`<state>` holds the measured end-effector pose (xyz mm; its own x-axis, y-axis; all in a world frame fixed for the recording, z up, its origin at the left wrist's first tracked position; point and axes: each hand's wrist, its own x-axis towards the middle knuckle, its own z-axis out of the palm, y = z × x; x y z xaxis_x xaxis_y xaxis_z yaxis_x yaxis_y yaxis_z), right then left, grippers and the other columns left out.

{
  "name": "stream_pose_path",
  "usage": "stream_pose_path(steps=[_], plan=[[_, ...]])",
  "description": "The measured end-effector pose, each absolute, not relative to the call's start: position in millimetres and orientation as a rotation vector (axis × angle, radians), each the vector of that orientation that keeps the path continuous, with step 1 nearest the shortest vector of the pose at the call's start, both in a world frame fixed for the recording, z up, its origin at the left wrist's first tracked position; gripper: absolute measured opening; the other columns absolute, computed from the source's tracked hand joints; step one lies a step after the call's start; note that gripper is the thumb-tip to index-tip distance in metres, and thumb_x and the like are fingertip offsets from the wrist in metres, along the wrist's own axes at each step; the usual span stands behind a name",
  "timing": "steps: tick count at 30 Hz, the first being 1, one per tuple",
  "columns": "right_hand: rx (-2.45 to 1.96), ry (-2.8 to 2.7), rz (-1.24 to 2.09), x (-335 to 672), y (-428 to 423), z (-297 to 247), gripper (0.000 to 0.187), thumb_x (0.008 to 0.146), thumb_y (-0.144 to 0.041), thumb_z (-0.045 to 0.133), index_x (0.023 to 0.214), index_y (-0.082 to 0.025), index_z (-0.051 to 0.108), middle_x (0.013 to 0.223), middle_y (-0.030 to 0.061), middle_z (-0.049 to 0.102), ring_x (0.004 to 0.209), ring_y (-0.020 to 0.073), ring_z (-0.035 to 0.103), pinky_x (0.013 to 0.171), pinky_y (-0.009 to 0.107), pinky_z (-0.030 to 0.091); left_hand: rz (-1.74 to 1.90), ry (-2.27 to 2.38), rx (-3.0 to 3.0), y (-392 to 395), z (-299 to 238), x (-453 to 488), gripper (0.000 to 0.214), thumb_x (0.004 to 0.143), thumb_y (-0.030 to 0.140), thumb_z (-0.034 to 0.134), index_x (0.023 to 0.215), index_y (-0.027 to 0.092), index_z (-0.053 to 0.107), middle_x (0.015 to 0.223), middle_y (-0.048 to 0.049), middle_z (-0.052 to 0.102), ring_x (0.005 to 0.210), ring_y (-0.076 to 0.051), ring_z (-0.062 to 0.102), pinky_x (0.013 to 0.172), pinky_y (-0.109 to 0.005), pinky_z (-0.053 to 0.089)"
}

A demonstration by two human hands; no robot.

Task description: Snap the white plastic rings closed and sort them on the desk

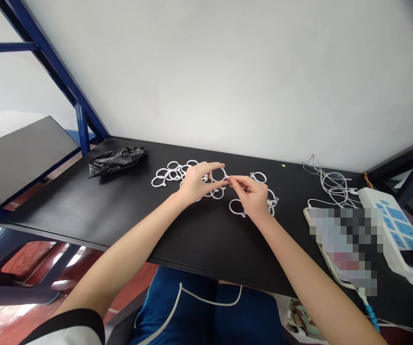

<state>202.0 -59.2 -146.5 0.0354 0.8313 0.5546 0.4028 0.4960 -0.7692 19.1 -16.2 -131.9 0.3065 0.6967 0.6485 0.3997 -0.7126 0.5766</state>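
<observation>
A white plastic curtain ring [218, 168] is held between my two hands above the black table. My left hand [197, 179] grips the ring's left side, thumb below and index finger along the top. My right hand [251, 191] pinches the small eyelet part at the ring's right edge; the fingertips partly hide it. Several similar rings [158, 181] lie in a cluster to the left, partly behind my left hand. A few more, among them one ring [237, 207] and another ring [258, 177], lie around my right hand.
A crumpled black plastic bag [118, 160] lies at the table's back left. On the right are a phone [336, 249] with a blurred screen, a white power strip [389, 230] and coiled white cables [332, 184]. A white wall rises behind the black table [192, 239].
</observation>
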Motion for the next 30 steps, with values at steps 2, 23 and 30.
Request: stream_pose_path(steps=[2, 23, 30], plan=[[-1.101, -1.567, 0.417, 204, -57, -146, 0.012, 0.088, -0.029, 0.062, 0.089, -0.022, 0.072, 0.087, 0.0032, 0.076, 0.08, 0.0197, 0.074, 0.075, 0.032, 0.06, 1.327, 0.991, 2.362, -12, -134, 17, 0.04, 0.08, 0.038, 0.074, 0.114, 0.019, 0.066, 0.103, -0.0069, 0.074, 0.072, -0.015, 0.058, 0.075, -0.031, 0.05], [-1.654, -1.679, 0.233, 253, -29, -155, 0.018, 0.071, -0.015, 0.055, 0.083, -0.02, 0.068, 0.089, 0.0064, 0.072, 0.078, 0.022, 0.068, 0.079, 0.039, 0.053, 0.775, 1.371, 2.573, 1, -151, 10, 0.023, 0.091, 0.029, 0.052, 0.104, 0.018, 0.068, 0.099, -0.0072, 0.072, 0.098, -0.026, 0.058, 0.087, -0.041, 0.041], [-1.643, -1.668, 0.223, 250, -32, -149, 0.027, 0.065, -0.008, 0.049, 0.079, -0.018, 0.07, 0.08, 0.0053, 0.073, 0.067, 0.0186, 0.066, 0.073, 0.034, 0.054, 0.77, 1.371, 2.573, 1, -152, 10, 0.027, 0.089, 0.039, 0.058, 0.1, 0.017, 0.069, 0.096, -0.0075, 0.072, 0.094, -0.026, 0.057, 0.087, -0.041, 0.041]])
